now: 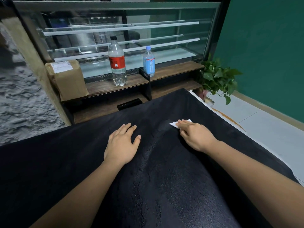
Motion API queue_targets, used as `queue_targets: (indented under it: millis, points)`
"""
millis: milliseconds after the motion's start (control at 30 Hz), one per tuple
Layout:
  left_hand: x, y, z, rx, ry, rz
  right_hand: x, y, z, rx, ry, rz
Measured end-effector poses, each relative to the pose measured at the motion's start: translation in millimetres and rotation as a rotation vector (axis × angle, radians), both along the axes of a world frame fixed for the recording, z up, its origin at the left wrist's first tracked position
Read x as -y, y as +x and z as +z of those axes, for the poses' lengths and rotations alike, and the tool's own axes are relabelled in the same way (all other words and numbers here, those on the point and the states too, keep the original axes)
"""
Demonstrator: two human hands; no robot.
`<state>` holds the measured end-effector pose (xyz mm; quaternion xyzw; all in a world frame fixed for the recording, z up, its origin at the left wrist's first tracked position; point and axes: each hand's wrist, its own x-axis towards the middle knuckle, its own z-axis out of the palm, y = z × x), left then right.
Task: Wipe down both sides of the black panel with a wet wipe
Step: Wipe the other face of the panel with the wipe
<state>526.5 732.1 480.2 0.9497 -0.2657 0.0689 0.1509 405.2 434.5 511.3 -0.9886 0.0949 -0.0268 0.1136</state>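
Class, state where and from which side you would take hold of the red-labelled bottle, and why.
Grip the red-labelled bottle round its label, coming from the front: it stands upright on the shelf, and the glass case blocks the back.

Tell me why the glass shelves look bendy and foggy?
Head view: the wide-angle lens bows the glass case and black panel edges; reflections haze the glass; dim light leaves the panel grainy, with a faint damp sheen beside the wet wipe under the right hand.
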Motion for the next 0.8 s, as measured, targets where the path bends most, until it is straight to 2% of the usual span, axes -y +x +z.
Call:
queue_targets:
  millis: [167, 500, 667, 800]
  points:
    - [0, 0, 0, -0.001, -0.006, 0.004, -28, 2, -3, 0.038, -0.003, 0.008]
    - [0, 0, -2, -0.016, -0.02, 0.006, -101, -6, -12, 0.087, 0.062, 0.348]
    - [0, 0, -3, -0.019, -0.033, 0.008, -89, -3, -6, 0.053, 0.054, 0.463]
    - [0, 1, -3, -0.01, -0.026, 0.005, -66, 10, 0, 0.029, 0.049, 0.438]
